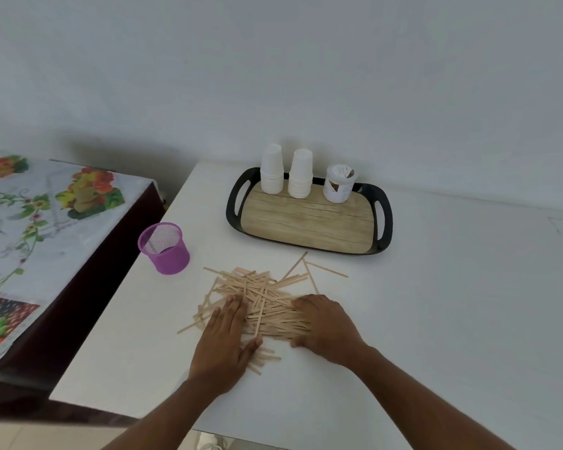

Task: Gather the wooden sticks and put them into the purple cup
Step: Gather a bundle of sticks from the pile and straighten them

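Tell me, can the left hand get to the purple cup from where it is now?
Probably yes. The purple cup stands upright beyond the left hand, apart from the stick pile. Only bare white table lies between them.

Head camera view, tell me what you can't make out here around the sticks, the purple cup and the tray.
- Sticks: those under the left hand and right hand are hidden; count unreadable.
- Purple cup: its bottom is hidden by its own wall.
- White jar on the tray: label too small to read.
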{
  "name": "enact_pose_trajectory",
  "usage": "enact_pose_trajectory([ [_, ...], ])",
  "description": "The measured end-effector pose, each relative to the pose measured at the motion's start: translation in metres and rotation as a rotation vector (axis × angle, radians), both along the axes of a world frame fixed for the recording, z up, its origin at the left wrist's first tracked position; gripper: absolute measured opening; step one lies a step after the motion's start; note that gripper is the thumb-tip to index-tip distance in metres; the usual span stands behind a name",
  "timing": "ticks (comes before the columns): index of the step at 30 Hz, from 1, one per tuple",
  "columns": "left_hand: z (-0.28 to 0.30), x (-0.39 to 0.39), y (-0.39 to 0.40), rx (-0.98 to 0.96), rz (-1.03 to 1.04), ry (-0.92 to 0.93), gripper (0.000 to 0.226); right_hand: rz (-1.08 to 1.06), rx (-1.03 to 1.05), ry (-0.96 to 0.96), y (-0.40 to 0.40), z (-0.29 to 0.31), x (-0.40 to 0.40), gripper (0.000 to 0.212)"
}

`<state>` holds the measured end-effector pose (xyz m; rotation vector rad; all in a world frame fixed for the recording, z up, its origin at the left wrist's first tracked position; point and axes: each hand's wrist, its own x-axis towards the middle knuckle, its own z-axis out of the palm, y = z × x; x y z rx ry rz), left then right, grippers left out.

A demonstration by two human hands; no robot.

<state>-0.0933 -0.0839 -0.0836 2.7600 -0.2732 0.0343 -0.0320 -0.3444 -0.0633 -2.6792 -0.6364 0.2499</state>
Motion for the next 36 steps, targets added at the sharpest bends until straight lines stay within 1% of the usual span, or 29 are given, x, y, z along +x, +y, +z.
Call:
enact_pose_trajectory([
  [3,0.000,0.000,-0.003,-0.005,-0.002,0.009,0.078,0.001,-0.031,-0.034,0.000,0.002,0.003,0.068],
  [10,0.000,0.000,-0.002,-0.002,0.006,0.016,0.079,0.000,-0.079,-0.117,0.003,0.004,0.004,0.043],
  [15,-0.001,0.001,0.000,-0.028,0.001,0.026,0.082,0.032,-0.129,-0.135,0.004,0.004,0.002,0.041],
  [19,0.000,0.006,0.002,-0.028,0.001,0.017,0.078,0.024,-0.129,-0.141,0.006,0.007,0.001,0.039],
  [25,0.009,0.017,0.006,-0.047,0.026,0.001,0.079,-0.058,-0.084,-0.148,0.001,0.016,0.000,0.037],
  [29,0.016,0.031,0.007,-0.130,0.075,0.012,0.085,-0.127,-0.077,-0.137,-0.007,0.021,0.002,0.033],
  [33,0.018,0.041,0.007,-0.138,0.049,0.044,0.085,-0.135,-0.116,-0.115,-0.012,0.028,0.008,0.037],
  [36,0.017,0.045,0.007,-0.150,0.034,0.070,0.080,-0.116,-0.128,-0.106,-0.018,0.032,0.010,0.039],
])
